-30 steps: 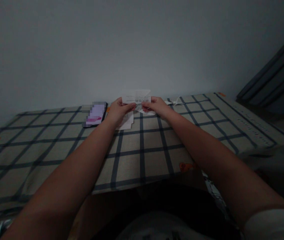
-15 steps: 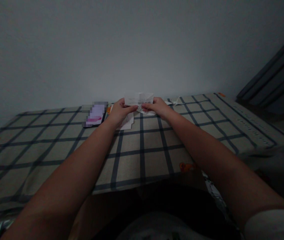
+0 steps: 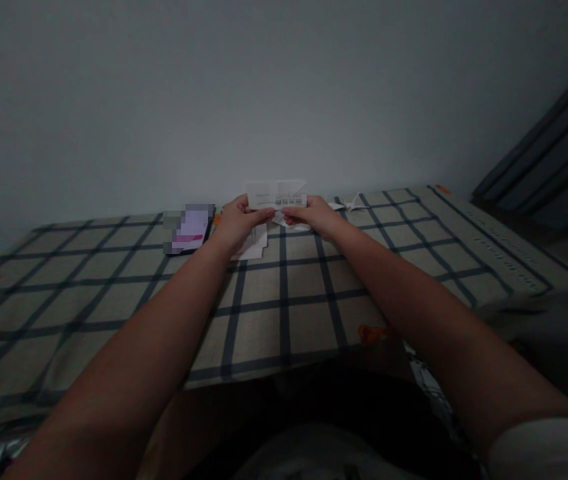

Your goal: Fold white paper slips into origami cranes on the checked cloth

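Between my two hands a creased white sheet of printed paper is held up above the back of the table. My left hand pinches its left side, thumb in front and fingers behind. On the right side my right hand grips it the same way, the two thumbs close together near its lower edge. Other white papers lie on the cloth, partly covered by my left hand. Another crumpled white piece shows just below the held sheet; whether it belongs to that sheet I cannot tell.
A checked tablecloth covers the table, which stands against a grey wall. Left of my hands lies a phone with a lit, blurred screen. Twisted white scraps sit behind my right hand. A dark curtain hangs at the right.
The sheet's upper edge stands slightly higher and more of its printed face shows. My hands have barely moved and still grip it.
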Demonstrator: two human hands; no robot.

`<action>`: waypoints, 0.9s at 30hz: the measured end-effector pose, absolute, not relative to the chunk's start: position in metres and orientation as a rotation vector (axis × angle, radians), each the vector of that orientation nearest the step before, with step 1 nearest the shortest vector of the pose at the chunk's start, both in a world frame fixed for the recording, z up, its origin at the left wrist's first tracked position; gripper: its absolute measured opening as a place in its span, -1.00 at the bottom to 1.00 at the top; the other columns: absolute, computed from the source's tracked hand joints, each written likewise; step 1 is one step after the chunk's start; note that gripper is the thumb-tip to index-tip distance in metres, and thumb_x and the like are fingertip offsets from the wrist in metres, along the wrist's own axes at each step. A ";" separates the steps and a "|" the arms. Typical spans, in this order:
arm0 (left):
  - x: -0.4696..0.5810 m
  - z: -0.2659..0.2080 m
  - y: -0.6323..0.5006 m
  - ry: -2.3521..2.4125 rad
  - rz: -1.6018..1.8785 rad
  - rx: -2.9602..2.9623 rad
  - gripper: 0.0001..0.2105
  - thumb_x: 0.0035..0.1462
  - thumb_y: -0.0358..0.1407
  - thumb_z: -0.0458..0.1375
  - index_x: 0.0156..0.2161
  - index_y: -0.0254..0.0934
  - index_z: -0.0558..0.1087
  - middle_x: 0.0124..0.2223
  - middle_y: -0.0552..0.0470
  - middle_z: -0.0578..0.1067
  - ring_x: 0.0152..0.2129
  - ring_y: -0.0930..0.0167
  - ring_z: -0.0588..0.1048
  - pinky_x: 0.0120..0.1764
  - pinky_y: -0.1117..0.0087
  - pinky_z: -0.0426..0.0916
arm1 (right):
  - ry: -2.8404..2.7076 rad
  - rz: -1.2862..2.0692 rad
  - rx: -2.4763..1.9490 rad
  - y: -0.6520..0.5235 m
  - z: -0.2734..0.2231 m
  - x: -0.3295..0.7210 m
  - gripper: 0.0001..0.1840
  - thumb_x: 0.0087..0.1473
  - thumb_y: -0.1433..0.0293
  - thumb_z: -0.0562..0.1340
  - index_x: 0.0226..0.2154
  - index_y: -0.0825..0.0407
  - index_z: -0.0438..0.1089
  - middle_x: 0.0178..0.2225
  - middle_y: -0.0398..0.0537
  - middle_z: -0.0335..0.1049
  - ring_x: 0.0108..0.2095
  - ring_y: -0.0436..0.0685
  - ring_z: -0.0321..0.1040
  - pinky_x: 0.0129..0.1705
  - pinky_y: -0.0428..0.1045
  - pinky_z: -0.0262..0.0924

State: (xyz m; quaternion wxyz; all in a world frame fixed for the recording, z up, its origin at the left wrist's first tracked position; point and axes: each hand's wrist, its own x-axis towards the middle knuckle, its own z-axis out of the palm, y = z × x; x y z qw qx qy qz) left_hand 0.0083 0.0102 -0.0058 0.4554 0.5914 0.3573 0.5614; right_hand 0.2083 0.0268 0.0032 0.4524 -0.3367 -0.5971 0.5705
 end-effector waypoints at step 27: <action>0.016 -0.013 0.009 0.934 1.397 1.298 -0.57 -0.27 -0.21 0.50 -0.23 -0.33 0.58 -0.12 -0.17 0.63 -0.19 0.22 0.60 -0.02 0.20 0.45 | -1.703 1.273 -0.842 0.031 -0.004 0.209 -0.82 -0.01 0.32 0.39 -0.43 0.12 0.47 -0.49 -0.10 0.48 -0.47 -0.02 0.37 -0.36 -0.11 0.29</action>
